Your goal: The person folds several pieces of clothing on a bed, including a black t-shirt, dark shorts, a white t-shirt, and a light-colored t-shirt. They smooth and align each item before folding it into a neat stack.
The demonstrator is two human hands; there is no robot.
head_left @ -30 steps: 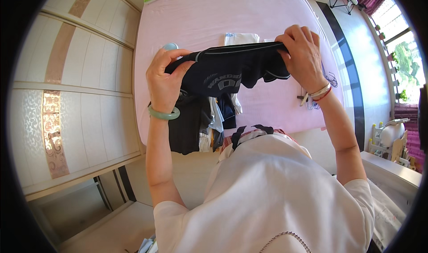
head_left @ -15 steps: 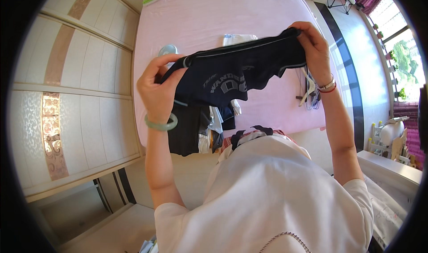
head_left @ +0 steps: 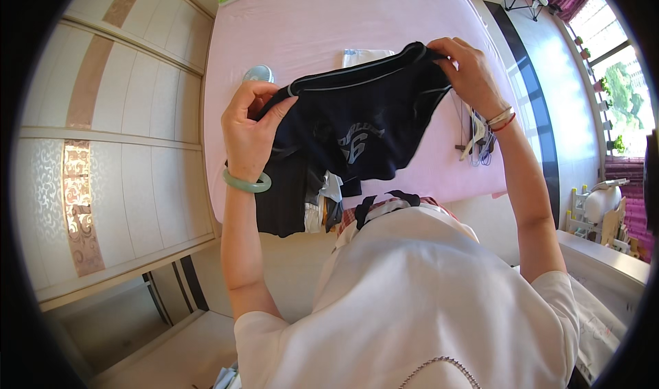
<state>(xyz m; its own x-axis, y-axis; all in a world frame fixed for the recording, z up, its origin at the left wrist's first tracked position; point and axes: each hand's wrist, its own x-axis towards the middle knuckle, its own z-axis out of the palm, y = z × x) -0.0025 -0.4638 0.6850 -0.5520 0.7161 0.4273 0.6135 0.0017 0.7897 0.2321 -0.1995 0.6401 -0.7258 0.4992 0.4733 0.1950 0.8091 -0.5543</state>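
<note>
Both hands hold up a dark navy garment with grey print on its front and pale piping along its upper edge. My left hand, above a green bangle, pinches one upper corner between thumb and fingers. At the opposite upper corner my right hand grips the edge with its fingers closed. Between the hands the cloth sags in loose folds above the bed. Its exact cut cannot be made out. Below my left hand lies a pile of dark and light clothes, partly hidden by the garment.
A pink-sheeted bed stretches ahead. On it are a light-blue round fan, a flat white packet and several clothes hangers at the right. Panelled wardrobe doors stand on the left.
My right hand has come inward to the left and slightly down, closer to my left hand. The garment is less stretched and hangs deeper, its print now folded differently.
</note>
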